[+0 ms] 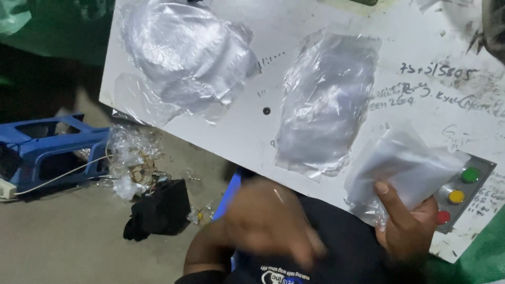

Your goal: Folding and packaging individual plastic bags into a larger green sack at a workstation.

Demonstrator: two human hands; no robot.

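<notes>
Right at the near edge of the white table (pixel 252 142), a clear plastic bag with a white sheet inside (pixel 402 163) was held up, tilted, in the person's right hand (pixel 407 223). That hand was closed around the bag's lower corner, thumb pressed across the front and fingers curled behind. Just beside it, partly under the bag, sat a grey control panel (pixel 476 192) set into the table, with a green, a yellow and a red button in a row.

The left hand (pixel 271 221) hung lower and nearer the person's body, over a dark shirt, well apart from the bag. It was smeared by motion blur, so I could not tell whether it was spread or closed, or holding anything.

Further up the table lay a flat clear plastic bag (pixel 326 102), and to its left a larger crumpled clear plastic bag (pixel 187 55). A small dark screw head (pixel 266 111) showed between them. Handwritten marks covered the table's right part.

Beyond the table edge, on the grey floor, lay a black bundle (pixel 158 210), loose plastic scraps with rubber bands (pixel 131 158), and a blue plastic frame (pixel 52 150) with a white cable (pixel 52 180) across it.
</notes>
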